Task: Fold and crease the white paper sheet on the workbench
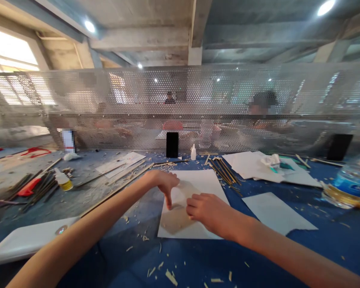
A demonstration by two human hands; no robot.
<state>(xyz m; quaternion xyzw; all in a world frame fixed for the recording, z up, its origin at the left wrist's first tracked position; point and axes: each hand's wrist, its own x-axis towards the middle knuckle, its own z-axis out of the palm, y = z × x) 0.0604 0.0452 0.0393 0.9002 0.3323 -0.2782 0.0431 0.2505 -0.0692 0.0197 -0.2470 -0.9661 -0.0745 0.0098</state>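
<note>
Left hand [165, 185], thumb and fingers wide, over white sheet [202, 177]; right hand [208, 210] curled, grip unclear. Paper likely light, creasable; best held at edge beyond fingertips.

Two bare hands, left [165, 185] and right [204, 208], over white paper [198, 180].

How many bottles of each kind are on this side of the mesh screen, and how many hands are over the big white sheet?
Small squeeze bottles: 2 (white bottle, yellow-labelled bottle)
Large clear bottle: 1
Hands: 2 (left hand, right hand)
Total: 5
</note>
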